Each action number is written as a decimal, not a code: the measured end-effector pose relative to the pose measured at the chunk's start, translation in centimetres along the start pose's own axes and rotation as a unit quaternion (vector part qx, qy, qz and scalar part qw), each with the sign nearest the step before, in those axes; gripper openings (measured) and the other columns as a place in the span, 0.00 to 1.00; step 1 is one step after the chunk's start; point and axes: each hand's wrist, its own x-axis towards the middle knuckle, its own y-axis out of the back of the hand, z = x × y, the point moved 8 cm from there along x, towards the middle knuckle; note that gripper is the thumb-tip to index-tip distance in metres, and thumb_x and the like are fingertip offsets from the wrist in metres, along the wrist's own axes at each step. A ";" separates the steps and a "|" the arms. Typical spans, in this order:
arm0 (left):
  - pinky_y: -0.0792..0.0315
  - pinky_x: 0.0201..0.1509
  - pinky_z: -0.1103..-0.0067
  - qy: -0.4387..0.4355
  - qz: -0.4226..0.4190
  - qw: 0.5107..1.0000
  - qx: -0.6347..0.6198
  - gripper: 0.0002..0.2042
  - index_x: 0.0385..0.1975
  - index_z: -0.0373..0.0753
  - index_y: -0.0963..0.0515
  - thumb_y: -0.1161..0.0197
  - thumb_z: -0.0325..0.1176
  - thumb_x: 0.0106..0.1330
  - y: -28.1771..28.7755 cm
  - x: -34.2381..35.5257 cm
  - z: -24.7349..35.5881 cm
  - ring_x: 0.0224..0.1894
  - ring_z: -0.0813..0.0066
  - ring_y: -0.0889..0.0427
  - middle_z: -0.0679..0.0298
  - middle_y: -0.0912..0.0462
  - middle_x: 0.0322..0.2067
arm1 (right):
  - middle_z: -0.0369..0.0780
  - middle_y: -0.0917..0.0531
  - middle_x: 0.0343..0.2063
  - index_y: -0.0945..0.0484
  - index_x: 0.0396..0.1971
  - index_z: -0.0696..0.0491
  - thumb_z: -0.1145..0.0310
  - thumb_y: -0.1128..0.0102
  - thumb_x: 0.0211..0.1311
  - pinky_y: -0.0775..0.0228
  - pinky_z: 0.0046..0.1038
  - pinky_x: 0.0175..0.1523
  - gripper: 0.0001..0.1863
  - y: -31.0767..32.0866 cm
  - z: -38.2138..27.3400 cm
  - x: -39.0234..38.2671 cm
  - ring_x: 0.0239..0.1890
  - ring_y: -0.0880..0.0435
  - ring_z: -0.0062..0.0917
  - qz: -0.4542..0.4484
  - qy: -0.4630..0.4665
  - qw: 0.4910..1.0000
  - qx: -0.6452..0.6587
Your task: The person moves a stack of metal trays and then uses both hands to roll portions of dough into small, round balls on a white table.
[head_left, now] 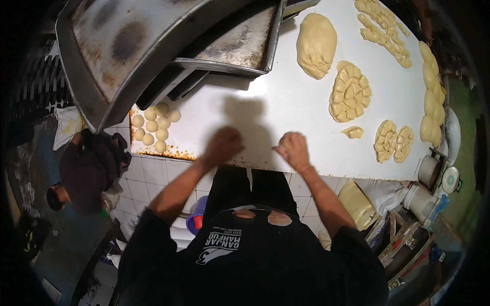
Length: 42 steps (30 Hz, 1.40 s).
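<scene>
White tabletop (286, 102): our left hand (223, 145) is blurred and our right hand (292, 149) curled, so we can't tell what's under them. Nine rolled dough balls (154, 127) sit left, one big dough lump (316, 45) beyond.

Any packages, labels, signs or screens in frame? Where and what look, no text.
Printed bag: far left beside the table, crumpled, white with yellow markings.
Yellow packet: lower right under the table edge, flat, rounded, pale yellow.
Shirt print: on the person's black shirt, white lettering and emblem.
No screens or signs visible.
</scene>
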 end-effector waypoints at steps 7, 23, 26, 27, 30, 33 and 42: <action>0.30 0.60 0.57 0.028 0.149 0.988 0.012 0.11 0.41 0.37 0.18 0.32 0.38 0.68 -3.2 0.9 3.8 0.55 0.53 0.22 0.57 0.18 0.46 | 0.44 0.22 0.36 0.20 0.34 0.51 0.64 0.26 0.58 0.34 0.47 0.50 0.11 -2.2 -2.2 4.5 0.44 0.23 0.42 0.030 -0.114 0.993 -0.020; 0.34 0.47 0.58 0.156 0.336 0.925 0.087 0.06 0.35 0.41 0.21 0.31 0.32 0.65 3.0 2.4 -0.3 0.44 0.52 0.25 0.56 0.20 0.38 | 0.42 0.17 0.47 0.20 0.34 0.52 0.59 0.25 0.59 0.31 0.44 0.57 0.15 1.3 1.7 7.5 0.54 0.21 0.40 0.003 -0.014 1.000 0.002; 0.30 0.49 0.58 0.114 0.309 0.941 0.081 0.07 0.34 0.41 0.22 0.30 0.34 0.63 -2.9 0.3 2.7 0.43 0.51 0.23 0.56 0.21 0.36 | 0.45 0.17 0.46 0.18 0.44 0.52 0.57 0.24 0.59 0.30 0.46 0.58 0.20 0.5 -2.4 4.6 0.52 0.20 0.41 0.073 0.024 0.997 0.024; 0.29 0.50 0.58 0.058 0.292 0.953 0.047 0.08 0.33 0.41 0.22 0.29 0.33 0.61 -2.9 -1.1 4.0 0.42 0.52 0.22 0.55 0.21 0.35 | 0.47 0.17 0.46 0.18 0.44 0.53 0.58 0.26 0.61 0.30 0.46 0.58 0.18 1.2 -1.3 3.7 0.52 0.20 0.42 0.043 0.006 0.999 0.023; 0.28 0.48 0.59 0.163 -0.015 0.979 0.123 0.11 0.32 0.40 0.23 0.27 0.36 0.60 -3.4 -2.1 -2.8 0.45 0.54 0.22 0.56 0.21 0.37 | 0.50 0.18 0.45 0.19 0.44 0.55 0.62 0.34 0.69 0.29 0.46 0.57 0.13 3.6 5.1 3.6 0.51 0.21 0.47 -0.009 -0.047 0.999 0.022; 0.29 0.52 0.57 0.200 0.316 0.924 0.084 0.10 0.36 0.40 0.21 0.28 0.36 0.64 3.0 -0.6 -1.9 0.49 0.52 0.23 0.59 0.21 0.42 | 0.54 0.20 0.42 0.22 0.41 0.59 0.69 0.44 0.74 0.29 0.47 0.54 0.08 12.6 6.0 14.6 0.48 0.22 0.53 0.086 -0.078 0.993 -0.003; 0.30 0.61 0.60 -0.054 0.158 0.984 0.058 0.10 0.45 0.40 0.20 0.33 0.30 0.66 -1.0 -8.2 -0.8 0.55 0.51 0.23 0.58 0.19 0.48 | 0.47 0.22 0.32 0.26 0.34 0.55 0.72 0.42 0.70 0.26 0.45 0.50 0.05 4.4 -0.2 7.9 0.40 0.20 0.42 -0.162 0.067 0.965 -0.197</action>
